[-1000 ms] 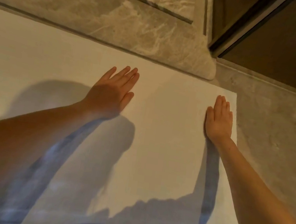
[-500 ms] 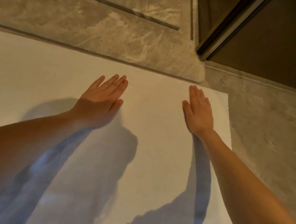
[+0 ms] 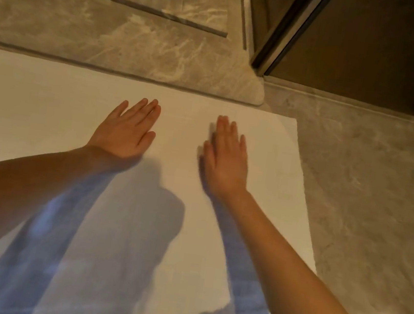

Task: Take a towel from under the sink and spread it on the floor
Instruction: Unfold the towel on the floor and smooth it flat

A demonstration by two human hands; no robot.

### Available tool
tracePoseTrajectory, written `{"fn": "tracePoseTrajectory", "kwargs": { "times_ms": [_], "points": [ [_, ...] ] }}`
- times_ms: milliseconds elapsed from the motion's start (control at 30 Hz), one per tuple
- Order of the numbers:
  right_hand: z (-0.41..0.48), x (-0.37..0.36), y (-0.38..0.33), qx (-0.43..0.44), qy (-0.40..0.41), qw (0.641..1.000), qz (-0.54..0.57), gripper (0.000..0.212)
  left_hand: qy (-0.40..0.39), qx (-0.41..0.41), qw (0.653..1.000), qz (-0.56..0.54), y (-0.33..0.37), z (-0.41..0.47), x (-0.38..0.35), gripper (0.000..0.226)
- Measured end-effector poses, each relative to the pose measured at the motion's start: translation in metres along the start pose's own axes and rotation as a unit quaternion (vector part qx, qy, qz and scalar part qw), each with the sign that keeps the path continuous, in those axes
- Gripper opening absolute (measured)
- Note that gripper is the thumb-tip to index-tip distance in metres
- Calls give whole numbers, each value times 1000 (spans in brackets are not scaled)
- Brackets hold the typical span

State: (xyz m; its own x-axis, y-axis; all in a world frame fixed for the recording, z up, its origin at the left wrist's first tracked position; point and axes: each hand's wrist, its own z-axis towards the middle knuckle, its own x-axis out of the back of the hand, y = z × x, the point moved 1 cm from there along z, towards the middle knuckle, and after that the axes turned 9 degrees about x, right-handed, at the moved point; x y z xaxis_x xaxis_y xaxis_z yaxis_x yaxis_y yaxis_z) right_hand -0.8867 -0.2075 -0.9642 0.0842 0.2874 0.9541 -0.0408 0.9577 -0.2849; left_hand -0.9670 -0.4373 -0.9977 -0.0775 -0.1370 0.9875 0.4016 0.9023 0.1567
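Note:
A white towel (image 3: pixel 46 111) lies flat on the grey stone floor and fills most of the view. Its far edge runs along a raised marble step, and its right edge sits near the floor's middle. My left hand (image 3: pixel 126 130) rests palm down on the towel near its far edge, fingers close together and pointing away. My right hand (image 3: pixel 227 160) lies palm down beside it, a short gap to the right, fingers slightly spread. Neither hand grips the cloth. Shadows of my arms and head fall across the near part of the towel.
A marble step (image 3: pixel 137 39) with a rounded corner borders the towel's far side. A dark door frame (image 3: pixel 279 41) and dark panel (image 3: pixel 378 48) stand at the upper right. Bare grey floor (image 3: pixel 367 207) lies to the right of the towel.
My right hand has slid left across the towel from near its right edge toward my left hand. My left hand has stayed flat in about the same place.

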Motion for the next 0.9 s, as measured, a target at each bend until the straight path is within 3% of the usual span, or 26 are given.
{"fn": "tracePoseTrajectory", "kwargs": {
  "times_ms": [100, 400, 533, 667, 767, 900],
  "points": [
    [-31, -36, -56, 76, -74, 994, 4, 62, 6, -5, 1000, 1, 1, -2, 1, 64],
    [-137, 32, 119, -157, -51, 985, -56, 67, -9, -3, 1000, -9, -6, 0, 0, 57],
    [-140, 34, 123, -156, -62, 983, -67, 69, -44, 27, 998, -26, 9, -10, 16, 58],
    [-141, 40, 123, -166, -60, 981, -79, 71, -6, 8, 999, -32, 14, -86, 30, 62],
    [-133, 29, 68, -213, -13, 974, -80, 69, -5, 9, 1000, -20, -21, -147, 33, 59],
    [-110, -31, -93, -35, -9, 999, 5, 60, -31, 6, 999, 7, -25, -181, 27, 58]
  ]
}}
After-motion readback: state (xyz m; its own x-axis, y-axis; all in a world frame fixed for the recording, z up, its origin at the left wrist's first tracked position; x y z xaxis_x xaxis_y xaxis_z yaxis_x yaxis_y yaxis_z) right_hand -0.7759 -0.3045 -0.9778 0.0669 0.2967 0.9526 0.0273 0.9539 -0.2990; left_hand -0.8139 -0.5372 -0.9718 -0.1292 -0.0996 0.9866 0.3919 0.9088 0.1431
